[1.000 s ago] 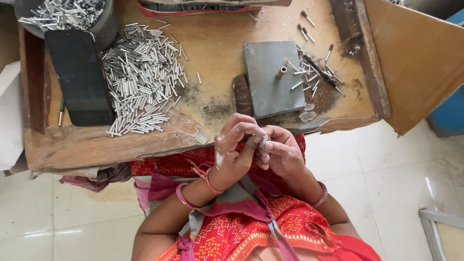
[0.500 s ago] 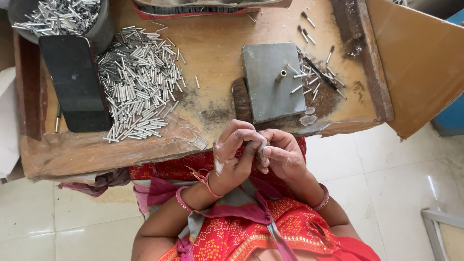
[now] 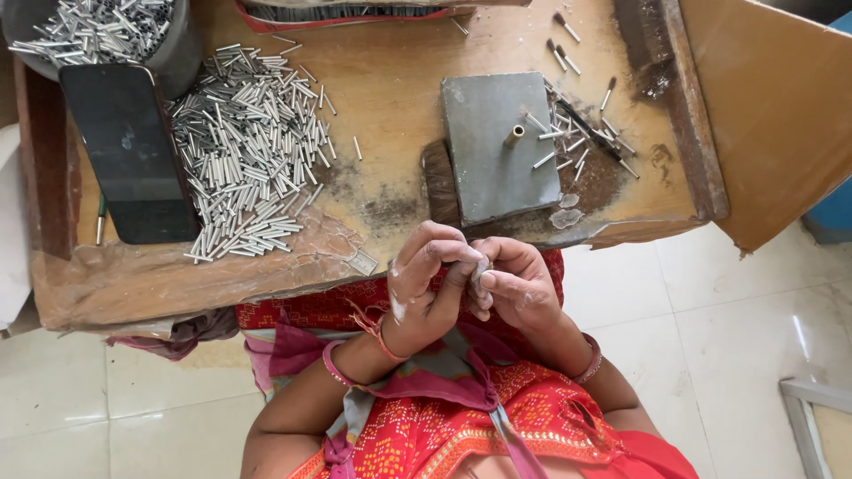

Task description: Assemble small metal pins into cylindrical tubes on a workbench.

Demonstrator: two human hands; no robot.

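A worn wooden worktop [image 3: 399, 80] carries a heap of short silver metal tubes [image 3: 248, 168] towards its left edge. Just off its near edge, the left hand [image 3: 426, 288] and right hand [image 3: 519, 288] meet, fingertips pinched together on a small pale grey piece [image 3: 481, 266], mostly hidden.

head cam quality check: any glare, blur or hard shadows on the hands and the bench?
Head view: even, soft daylight, no hard shadows; sharp across the table and the pile of metal tubes; left hand and right hand crisp, though the small piece between the fingertips is too hidden to read; mild sheen on the dark phone and floor tiles.
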